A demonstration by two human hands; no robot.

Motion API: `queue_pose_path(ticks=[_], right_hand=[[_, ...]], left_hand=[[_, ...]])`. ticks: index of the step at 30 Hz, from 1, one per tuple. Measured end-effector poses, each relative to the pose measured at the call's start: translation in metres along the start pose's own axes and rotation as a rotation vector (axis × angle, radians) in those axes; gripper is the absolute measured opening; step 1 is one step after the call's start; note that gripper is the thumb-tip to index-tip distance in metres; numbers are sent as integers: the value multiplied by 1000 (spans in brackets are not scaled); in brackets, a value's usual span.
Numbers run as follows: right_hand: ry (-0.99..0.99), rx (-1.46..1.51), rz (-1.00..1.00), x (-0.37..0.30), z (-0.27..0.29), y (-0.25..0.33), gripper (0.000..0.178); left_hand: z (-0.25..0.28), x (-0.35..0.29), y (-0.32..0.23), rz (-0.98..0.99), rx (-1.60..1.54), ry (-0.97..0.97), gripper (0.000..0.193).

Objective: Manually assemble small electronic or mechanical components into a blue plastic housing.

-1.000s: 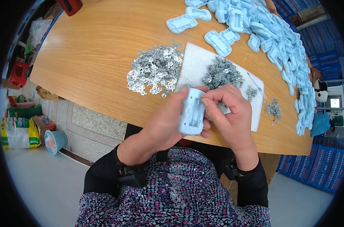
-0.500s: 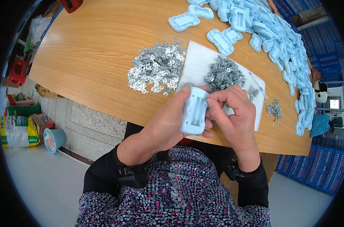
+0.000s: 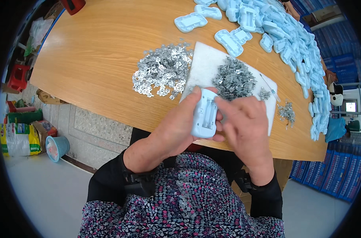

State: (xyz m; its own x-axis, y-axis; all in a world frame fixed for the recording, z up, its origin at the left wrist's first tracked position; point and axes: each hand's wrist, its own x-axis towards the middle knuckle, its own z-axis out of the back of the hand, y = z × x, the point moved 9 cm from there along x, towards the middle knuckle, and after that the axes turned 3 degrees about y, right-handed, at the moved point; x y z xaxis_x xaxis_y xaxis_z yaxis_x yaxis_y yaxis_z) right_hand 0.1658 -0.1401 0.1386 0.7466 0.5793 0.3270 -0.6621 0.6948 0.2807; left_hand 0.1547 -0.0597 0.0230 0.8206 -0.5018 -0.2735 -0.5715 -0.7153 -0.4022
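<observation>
My left hand (image 3: 176, 127) grips a pale blue plastic casing (image 3: 204, 115) upright over the near edge of the wooden table (image 3: 105, 59). My right hand (image 3: 244, 123) rests against the casing's right side, its fingertips at the open recess. Whether they pinch a small metal part is hidden. Just beyond the hands lies a white foam pad (image 3: 206, 63) with a heap of small grey metal contacts (image 3: 232, 79). A wider spread of shiny metal tabs (image 3: 162, 69) lies left of the pad on the bare wood.
Several more pale blue casings (image 3: 275, 27) run along the table's far and right side. A small cluster of metal bits (image 3: 286, 113) lies at the right. On the floor to the left are a blue basket (image 3: 55, 147), a sack (image 3: 16, 139) and red stools (image 3: 18, 77). Blue crates (image 3: 331, 178) stand at the right.
Both hands and the casing have stayed over the table's near edge. My right fingers have shifted slightly against the casing's recess.
</observation>
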Motion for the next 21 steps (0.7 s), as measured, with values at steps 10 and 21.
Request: queue_pose_path(ticks=[10, 21], right_hand=[[-21, 283, -249, -11, 3, -31, 27], [174, 1234, -677, -31, -42, -58, 20]], left_hand=[[-3, -1, -1, 27, 117, 31, 56], [-10, -4, -14, -77, 800, 57, 41]])
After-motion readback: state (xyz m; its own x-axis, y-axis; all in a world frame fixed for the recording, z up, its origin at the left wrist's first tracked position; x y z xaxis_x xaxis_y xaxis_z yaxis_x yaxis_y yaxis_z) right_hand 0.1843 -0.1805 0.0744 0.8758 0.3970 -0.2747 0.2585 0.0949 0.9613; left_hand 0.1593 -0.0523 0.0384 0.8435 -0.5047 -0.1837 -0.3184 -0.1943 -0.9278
